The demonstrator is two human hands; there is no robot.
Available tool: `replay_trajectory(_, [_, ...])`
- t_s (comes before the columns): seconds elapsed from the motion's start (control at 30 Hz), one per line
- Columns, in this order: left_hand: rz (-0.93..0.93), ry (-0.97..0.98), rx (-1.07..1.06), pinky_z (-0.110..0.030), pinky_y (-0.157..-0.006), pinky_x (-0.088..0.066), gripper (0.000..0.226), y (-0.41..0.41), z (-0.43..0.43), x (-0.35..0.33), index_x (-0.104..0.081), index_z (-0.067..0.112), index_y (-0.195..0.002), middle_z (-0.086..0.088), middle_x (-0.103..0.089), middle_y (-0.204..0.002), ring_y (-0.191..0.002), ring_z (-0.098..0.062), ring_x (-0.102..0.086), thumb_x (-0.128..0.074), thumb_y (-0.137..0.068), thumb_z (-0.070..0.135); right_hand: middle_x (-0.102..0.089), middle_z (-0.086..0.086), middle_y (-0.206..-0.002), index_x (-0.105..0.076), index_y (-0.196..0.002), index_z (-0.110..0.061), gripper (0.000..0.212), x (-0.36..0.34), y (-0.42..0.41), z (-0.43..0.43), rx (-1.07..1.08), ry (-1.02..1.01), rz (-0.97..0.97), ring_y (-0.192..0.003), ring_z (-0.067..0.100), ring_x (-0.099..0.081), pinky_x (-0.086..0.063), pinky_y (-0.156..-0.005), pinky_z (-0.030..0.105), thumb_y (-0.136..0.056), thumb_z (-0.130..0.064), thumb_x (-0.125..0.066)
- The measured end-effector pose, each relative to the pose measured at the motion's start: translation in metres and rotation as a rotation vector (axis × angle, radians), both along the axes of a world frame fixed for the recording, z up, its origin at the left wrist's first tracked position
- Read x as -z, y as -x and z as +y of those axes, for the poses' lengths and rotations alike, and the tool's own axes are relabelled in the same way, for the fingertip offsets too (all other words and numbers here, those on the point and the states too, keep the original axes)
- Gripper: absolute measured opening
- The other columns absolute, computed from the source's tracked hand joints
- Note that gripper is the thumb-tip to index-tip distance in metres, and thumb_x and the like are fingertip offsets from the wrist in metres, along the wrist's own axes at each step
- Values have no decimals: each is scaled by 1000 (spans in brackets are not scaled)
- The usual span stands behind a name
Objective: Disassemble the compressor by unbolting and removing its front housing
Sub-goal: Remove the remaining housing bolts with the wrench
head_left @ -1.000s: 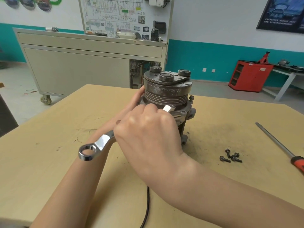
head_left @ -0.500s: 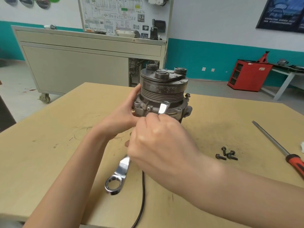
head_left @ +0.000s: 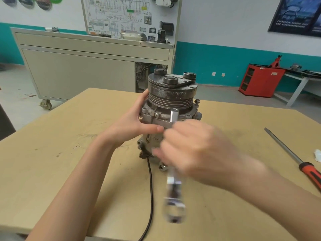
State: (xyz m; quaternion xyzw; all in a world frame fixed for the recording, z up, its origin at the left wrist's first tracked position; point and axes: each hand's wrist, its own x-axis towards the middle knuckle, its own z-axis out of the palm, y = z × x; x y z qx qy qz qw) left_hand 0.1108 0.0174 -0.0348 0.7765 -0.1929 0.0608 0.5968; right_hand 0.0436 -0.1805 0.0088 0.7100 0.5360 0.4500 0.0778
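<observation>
The grey metal compressor (head_left: 171,100) stands upright on the wooden table (head_left: 52,162), pulley end up. My left hand (head_left: 133,124) grips its left side just under the front housing flange (head_left: 156,117). My right hand (head_left: 196,150), blurred by motion, grips a silver combination wrench (head_left: 173,193). The wrench's upper end sits at the flange near a bolt; its ring end points toward me, low over the table. A black cable (head_left: 151,188) runs from the compressor toward the table's near edge.
A long screwdriver (head_left: 295,157) with an orange-and-black handle lies on the right of the table, beside a white scrap (head_left: 317,154). Behind the table stand a grey wheeled cabinet (head_left: 86,66) with a wiring board and a red cabinet (head_left: 260,80).
My right hand swung the wrench handle from the left round toward me, its head staying at the flange. My left hand kept its hold on the compressor. The loose bolts on the table are now hidden.
</observation>
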Motion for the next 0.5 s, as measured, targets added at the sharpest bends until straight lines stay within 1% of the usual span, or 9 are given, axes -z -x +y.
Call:
replay_trajectory(0.07, [14,2,15,-11,-86,-48,104,1,0,-1,-22,29,-150,15,-48,-139,-111,3,-59,-81,-66,15,-56,6,-63,-72,-72,-4,36,9,-15,-36,-143,-194,222,-55,20,-50,-40,-52,29,-96,-21,-51])
replay_trajectory(0.1, [20,8,24,-8,-84,-47,104,1,1,-1,-23,32,-149,20,-47,-136,-110,7,-59,-81,-64,19,-58,5,-68,-75,-82,-5,34,15,-22,-49,-192,-315,456,-60,17,-53,-42,-55,26,-96,-23,-50])
replay_trajectory(0.17, [13,11,35,-5,-82,-45,101,1,1,-3,-24,35,-147,25,-48,-135,-112,9,-56,-82,-65,20,-64,1,-79,-76,-93,-16,23,30,-30,-56,-329,-602,997,-73,14,-57,-45,-65,24,-90,-21,-54])
replay_trajectory(0.23, [6,-8,39,-6,-84,-45,102,0,1,-3,-24,31,-150,19,-48,-139,-117,6,-54,-82,-67,19,-67,1,-82,-77,-90,-20,21,40,-42,-58,-513,-859,1466,-77,16,-58,-46,-67,26,-86,-19,-56])
replay_trajectory(0.3, [7,-9,38,-6,-84,-45,103,0,1,-3,-22,30,-151,18,-48,-140,-117,6,-54,-82,-68,18,-68,3,-80,-77,-87,-17,15,40,-54,-54,-622,-999,1786,-75,15,-61,-49,-63,23,-82,-28,-69])
replay_trajectory(0.37, [10,-5,38,-4,-81,-44,103,0,0,-3,-22,29,-151,18,-47,-139,-114,9,-55,-81,-67,17,-69,4,-73,-77,-85,-14,30,41,-64,-50,-712,-1075,2028,-67,13,-63,-51,-59,21,-65,-36,-83])
replay_trajectory(0.4, [12,-2,36,-3,-80,-44,103,-1,1,-2,-22,29,-151,17,-46,-139,-113,10,-55,-81,-67,17,-69,4,-70,-77,-83,-14,35,42,-67,-47,-744,-1122,2097,-64,12,-63,-52,-56,20,-59,-36,-87])
replay_trajectory(0.43, [7,2,36,-3,-79,-44,103,-1,1,-2,-22,29,-151,18,-46,-139,-112,10,-55,-81,-67,17,-69,4,-69,-77,-84,-13,37,42,-70,-45,-745,-1162,2134,-61,12,-64,-52,-54,19,-56,-36,-88])
replay_trajectory(0.5, [8,3,43,-3,-78,-44,103,-2,1,-1,-22,29,-151,18,-46,-138,-111,10,-56,-81,-68,17,-71,5,-68,-78,-83,-12,32,42,-71,-41,-719,-1243,2137,-60,11,-65,-53,-54,18,-65,-38,-80])
